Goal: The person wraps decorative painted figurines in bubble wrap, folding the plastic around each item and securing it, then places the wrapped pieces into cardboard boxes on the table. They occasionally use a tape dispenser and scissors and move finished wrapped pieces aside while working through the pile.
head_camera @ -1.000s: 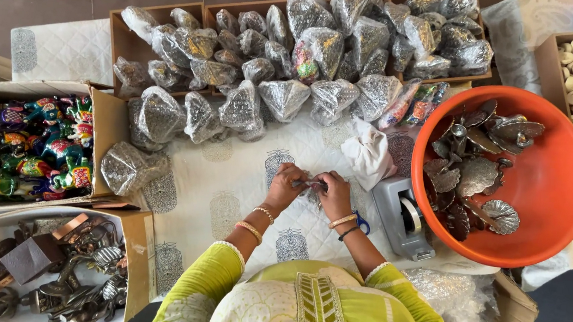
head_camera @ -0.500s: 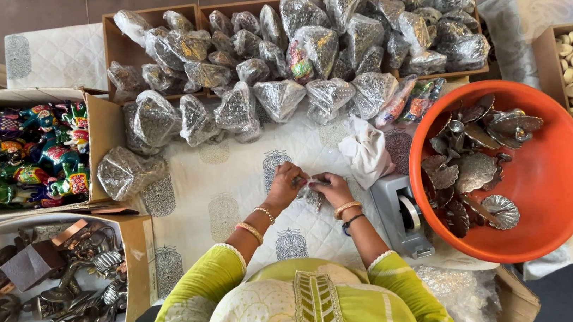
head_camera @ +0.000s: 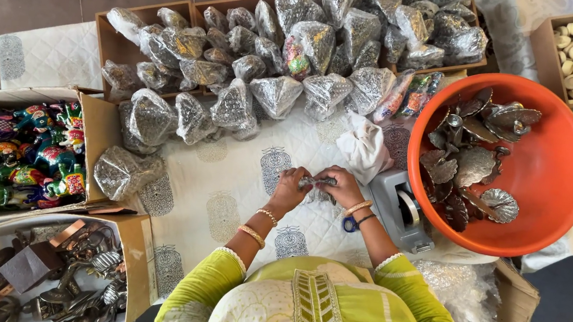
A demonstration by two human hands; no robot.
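I see both hands, left hand (head_camera: 289, 185) and right hand (head_camera: 343, 186), pinching one small wrapped silvery piece (head_camera: 317, 182) between them. It sits above the quilted worktop (head_camera: 227, 183), just beside the grey tape dispenser (head_camera: 400, 210) and orange tub (head_camera: 561, 176).

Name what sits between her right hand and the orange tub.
A grey tape dispenser sits between the right hand and the orange tub, in the head view.

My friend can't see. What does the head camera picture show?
A person's left hand and right hand hold a small silvery wrapped item together over a white quilted cloth. Beside them are a grey tape dispenser, an orange tub of metal pieces, and boxes of wrapped bundles.
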